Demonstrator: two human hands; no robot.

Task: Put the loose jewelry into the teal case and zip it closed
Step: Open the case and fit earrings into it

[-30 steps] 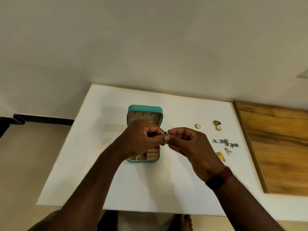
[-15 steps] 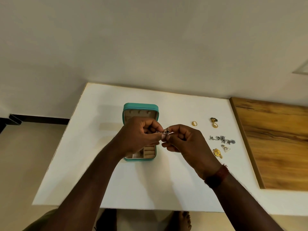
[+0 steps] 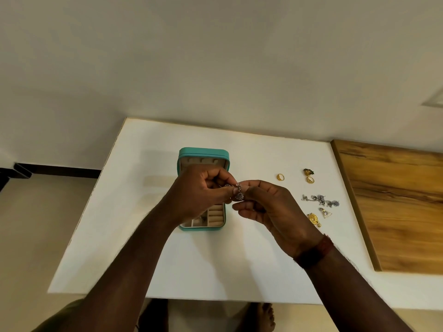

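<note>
The teal case (image 3: 203, 152) lies open on the white table (image 3: 215, 264), its beige ring rolls showing at the near end. My left hand (image 3: 199, 195) and my right hand (image 3: 271, 209) meet above the case's right edge. Both pinch a small silver jewelled piece (image 3: 239, 192) between their fingertips. Loose jewelry lies to the right: a gold ring (image 3: 280, 177), a dark-stoned gold ring (image 3: 308, 172), another gold ring (image 3: 310, 180), a silver chain piece (image 3: 320, 200), a triangular pendant (image 3: 325, 213) and a gold ornament (image 3: 313, 218).
A wooden panel (image 3: 398, 207) borders the table on the right. A plain wall stands behind the table's far edge. My bare feet show under the near edge. Floor lies off the table's left side.
Both hands stayed together over the case and turned the silver piece between the fingertips; it now hangs a little lower. The camera view shifted slightly.
</note>
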